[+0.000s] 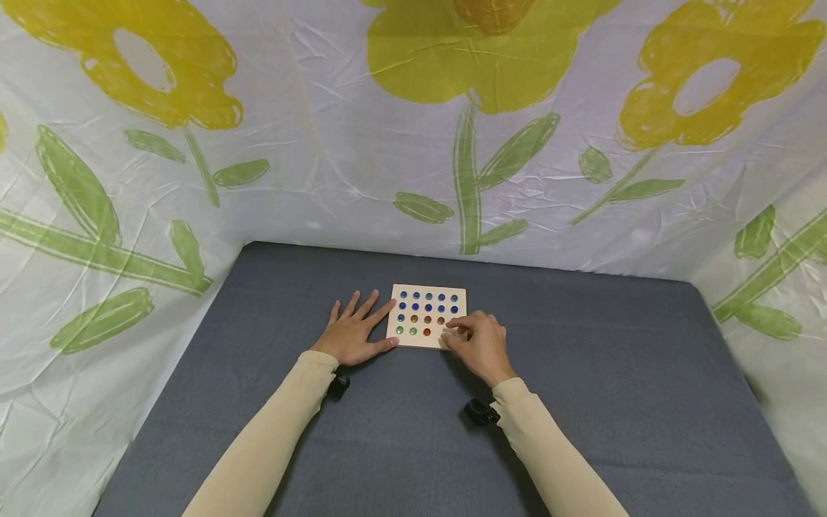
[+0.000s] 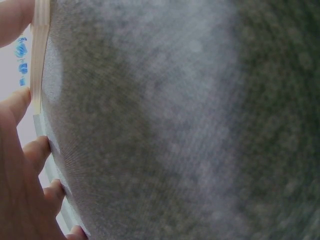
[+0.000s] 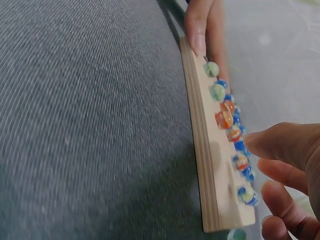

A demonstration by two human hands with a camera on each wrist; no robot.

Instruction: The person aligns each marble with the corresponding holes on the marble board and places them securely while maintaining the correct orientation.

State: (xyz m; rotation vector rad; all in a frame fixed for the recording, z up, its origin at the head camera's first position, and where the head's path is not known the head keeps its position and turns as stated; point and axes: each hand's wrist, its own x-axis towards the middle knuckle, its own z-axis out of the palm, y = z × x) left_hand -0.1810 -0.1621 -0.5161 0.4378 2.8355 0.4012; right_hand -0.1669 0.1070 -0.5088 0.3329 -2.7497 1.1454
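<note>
A pale wooden board [image 1: 419, 345] lies on the dark cloth with rows of glass marbles [image 3: 224, 119] standing on it, blue, green and orange. My left hand [image 1: 352, 336] lies spread at the board's left side, thumb and index finger touching its edge. In the left wrist view, that hand's fingers [image 2: 37, 152] reach onto the cloth. Over the board's lower right part is my right hand [image 1: 481, 345], thumb and fingers bent but apart. In the right wrist view, no marble shows between its thumb [image 3: 280, 142] and fingers. A greenish marble [image 3: 237, 234] appears beyond the board's near end.
A dark grey cloth [image 1: 614, 402] covers the table. Behind it and at both sides hangs a white curtain [image 1: 310, 143] printed with yellow flowers. Small black devices [image 1: 481, 413] are worn at both wrists, below beige sleeves.
</note>
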